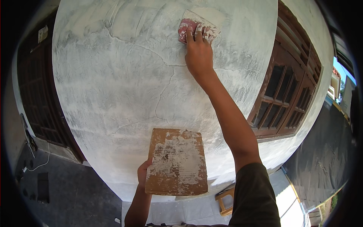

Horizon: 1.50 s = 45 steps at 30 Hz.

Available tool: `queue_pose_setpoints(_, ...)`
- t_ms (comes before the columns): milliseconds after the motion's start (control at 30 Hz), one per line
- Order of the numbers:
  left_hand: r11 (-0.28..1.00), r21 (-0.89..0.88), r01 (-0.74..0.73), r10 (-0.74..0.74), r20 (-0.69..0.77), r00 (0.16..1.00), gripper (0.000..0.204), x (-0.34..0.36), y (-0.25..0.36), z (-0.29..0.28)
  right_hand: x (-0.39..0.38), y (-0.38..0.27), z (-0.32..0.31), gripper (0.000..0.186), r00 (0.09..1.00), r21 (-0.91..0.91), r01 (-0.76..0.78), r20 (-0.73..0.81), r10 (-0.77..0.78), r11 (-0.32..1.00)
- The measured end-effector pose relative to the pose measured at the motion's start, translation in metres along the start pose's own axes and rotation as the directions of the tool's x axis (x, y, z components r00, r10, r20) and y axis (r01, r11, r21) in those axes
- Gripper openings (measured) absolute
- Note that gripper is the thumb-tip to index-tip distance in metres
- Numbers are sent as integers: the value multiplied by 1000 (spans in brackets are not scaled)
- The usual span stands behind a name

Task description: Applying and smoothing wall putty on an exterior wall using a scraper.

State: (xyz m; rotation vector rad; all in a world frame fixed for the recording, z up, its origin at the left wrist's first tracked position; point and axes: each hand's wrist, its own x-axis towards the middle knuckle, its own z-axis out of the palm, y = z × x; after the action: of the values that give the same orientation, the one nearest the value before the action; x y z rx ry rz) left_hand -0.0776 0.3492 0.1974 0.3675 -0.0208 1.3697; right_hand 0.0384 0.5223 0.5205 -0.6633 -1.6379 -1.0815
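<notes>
Up high on the cracked grey-white wall [124,87], my right hand [199,56] presses a reddish putty spreader [184,28] flat against the surface. White paste coats much of the spreader and my fingertips. Pale fresh-looking smears lie around it, and long cracks run through the plaster below. My left hand [142,172] grips the left edge of a brown cardboard-like board [176,162] at waist height. Its upper face is smeared with white putty, partly scraped thin. Most of the left fingers are hidden beneath the board.
A brown wooden window [285,90] is set into the wall at right, and a dark wooden door [38,83] stands at left. Behind the board, low down, is a yellow-brown stool [225,202]. A white cable [47,155] trails at left; a dark sheet [321,151] hangs at right.
</notes>
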Motion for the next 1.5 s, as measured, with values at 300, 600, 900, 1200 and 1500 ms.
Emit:
queue_pose_setpoints(300, 994, 71, -86, 84, 21, 996, 38, -27, 20, 5, -63, -55, -35, 51, 985, -68, 65, 161, -53, 996)
queue_pose_setpoints(600, 997, 36, -62, 59, 96, 994, 38, -65, 17, 20, 1, -22, -110, 56, 990, 174, -76, -105, 95, 982)
queue_pose_setpoints(900, 999, 18, -47, 46, 40, 998, 39, -68, 19, 18, 56, -4, -32, 50, 991, -161, -135, -47, 129, 978)
queue_pose_setpoints(1200, 997, -71, -15, 23, 105, 994, 40, -49, 34, -1, 28, -41, -4, 51, 992, -135, -112, -74, 102, 985)
queue_pose_setpoints(1500, 998, -66, -10, 18, 126, 992, 41, -51, 34, -1, -13, -73, -15, 52, 1000, -175, 6, 26, -1, 985)
